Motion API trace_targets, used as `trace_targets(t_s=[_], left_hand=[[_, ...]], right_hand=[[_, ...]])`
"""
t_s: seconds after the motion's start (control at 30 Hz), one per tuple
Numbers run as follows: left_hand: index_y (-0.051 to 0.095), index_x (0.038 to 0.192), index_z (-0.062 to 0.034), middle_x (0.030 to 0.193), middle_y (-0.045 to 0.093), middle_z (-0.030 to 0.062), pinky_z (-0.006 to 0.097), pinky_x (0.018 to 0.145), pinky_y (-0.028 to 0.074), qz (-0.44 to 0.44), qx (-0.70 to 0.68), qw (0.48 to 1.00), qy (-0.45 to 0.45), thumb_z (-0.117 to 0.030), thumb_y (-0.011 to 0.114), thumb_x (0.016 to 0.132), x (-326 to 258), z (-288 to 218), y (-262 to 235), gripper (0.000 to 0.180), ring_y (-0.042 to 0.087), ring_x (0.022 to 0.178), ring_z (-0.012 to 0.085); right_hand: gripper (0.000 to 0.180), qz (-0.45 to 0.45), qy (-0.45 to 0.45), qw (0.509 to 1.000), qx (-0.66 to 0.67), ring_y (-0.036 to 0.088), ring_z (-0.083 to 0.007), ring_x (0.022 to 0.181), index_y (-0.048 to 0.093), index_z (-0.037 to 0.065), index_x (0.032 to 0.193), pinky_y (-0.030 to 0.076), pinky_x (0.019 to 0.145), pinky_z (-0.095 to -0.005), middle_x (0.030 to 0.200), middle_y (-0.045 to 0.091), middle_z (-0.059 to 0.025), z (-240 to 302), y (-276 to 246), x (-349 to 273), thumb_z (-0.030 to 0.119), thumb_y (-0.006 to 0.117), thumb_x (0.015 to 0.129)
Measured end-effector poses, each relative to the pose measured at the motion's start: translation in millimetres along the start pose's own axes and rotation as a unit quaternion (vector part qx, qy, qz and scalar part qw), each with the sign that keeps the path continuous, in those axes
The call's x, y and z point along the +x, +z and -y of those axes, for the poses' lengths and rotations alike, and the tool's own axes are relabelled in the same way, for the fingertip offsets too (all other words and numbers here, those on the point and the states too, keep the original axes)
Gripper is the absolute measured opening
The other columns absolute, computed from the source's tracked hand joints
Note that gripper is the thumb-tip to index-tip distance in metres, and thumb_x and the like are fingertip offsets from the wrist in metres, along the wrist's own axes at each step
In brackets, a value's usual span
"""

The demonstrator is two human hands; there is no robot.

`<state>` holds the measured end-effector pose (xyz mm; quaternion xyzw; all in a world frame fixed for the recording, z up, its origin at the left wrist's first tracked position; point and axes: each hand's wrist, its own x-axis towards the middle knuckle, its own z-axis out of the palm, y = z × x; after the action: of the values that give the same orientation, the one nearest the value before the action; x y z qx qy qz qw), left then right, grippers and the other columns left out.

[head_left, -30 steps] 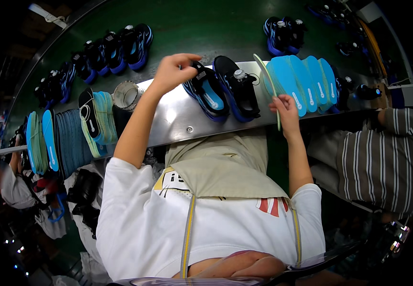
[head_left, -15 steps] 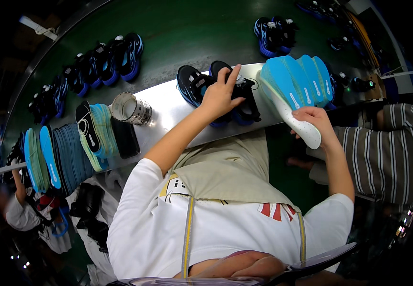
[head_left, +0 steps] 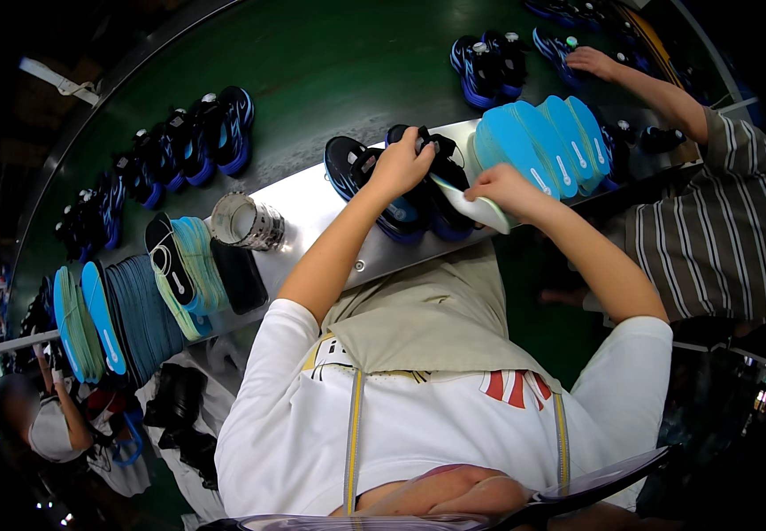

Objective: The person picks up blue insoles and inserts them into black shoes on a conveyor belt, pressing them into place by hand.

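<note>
Two black and blue sneakers stand side by side on the metal ledge in front of me, a left one and a right one. My left hand is closed on the right sneaker at its upper, near the tongue. Pinched in my right hand is an insole with a pale, white underside. Its far end reaches into the right sneaker's opening; how deep it goes is hidden. Just beyond my right hand lie fanned stacks of blue insoles.
A clear round container stands on the ledge to the left, beside bundled insoles and darker stacks. Several sneakers line the green belt. At right, a co-worker in a striped shirt reaches toward a sneaker.
My right hand has brought the insole left from beside the blue stacks to the right sneaker. My left hand's spread fingers have closed on that sneaker. The co-worker's arm has come into view.
</note>
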<state>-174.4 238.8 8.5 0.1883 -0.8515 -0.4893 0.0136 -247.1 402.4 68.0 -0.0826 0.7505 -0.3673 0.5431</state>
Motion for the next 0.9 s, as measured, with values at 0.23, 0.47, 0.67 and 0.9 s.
trace_targets(t_s=[0.23, 0.47, 0.67, 0.9], left_hand=[[0.05, 0.084, 0.0007, 0.066, 0.055, 0.0178, 0.037, 0.058, 0.041, 0.025, 0.016, 1.0, 0.01, -0.029, 0.047, 0.078, 4.0, 5.6, 1.0, 0.03, 0.054, 0.064, 0.0308], [0.052, 0.088, -0.0002, 0.068, 0.058, 0.017, 0.037, 0.058, 0.044, 0.012, 0.12, 0.992, -0.022, -0.039, 0.05, 0.075, -6.3, -7.5, 9.0, 0.041, 0.057, 0.067, 0.0317], [0.052, 0.093, -0.0044, 0.071, 0.057, 0.018, 0.04, 0.06, 0.044, -0.035, 0.102, 0.994, 0.027, -0.032, 0.05, 0.076, -4.8, 7.0, 20.3, 0.032, 0.056, 0.068, 0.0341], [0.051, 0.098, -0.0009, 0.076, 0.057, 0.0212, 0.042, 0.066, 0.042, 0.018, 0.068, 0.997, 0.032, -0.031, 0.044, 0.08, -3.5, 1.9, 11.2, 0.036, 0.054, 0.074, 0.0366]], right_hand=[[0.02, -0.161, -0.336, 0.81, -0.453, 0.053, -0.0314, 0.066, 0.055, -0.002, 0.074, 0.045, 0.065, -0.0397, 0.076, 0.051, -0.0203, -42.8, 32.3, 48.7, 0.017, 0.055, 0.069], [0.029, -0.184, -0.204, 0.777, -0.567, 0.054, -0.0328, 0.072, 0.054, -0.001, 0.084, 0.045, 0.066, -0.0404, 0.082, 0.051, -0.0203, -22.1, 34.5, 1.7, 0.024, 0.056, 0.069], [0.016, -0.075, -0.223, 0.822, -0.519, 0.054, -0.032, 0.075, 0.059, 0.004, 0.07, 0.044, 0.068, -0.0398, 0.081, 0.053, -0.02, -26.3, 13.1, 24.8, 0.018, 0.054, 0.066], [0.012, -0.13, -0.375, 0.739, -0.545, 0.05, -0.0281, 0.077, 0.057, 0.002, 0.066, 0.044, 0.063, -0.0377, 0.08, 0.048, -0.014, -51.9, 27.5, 63.0, 0.009, 0.048, 0.068]])
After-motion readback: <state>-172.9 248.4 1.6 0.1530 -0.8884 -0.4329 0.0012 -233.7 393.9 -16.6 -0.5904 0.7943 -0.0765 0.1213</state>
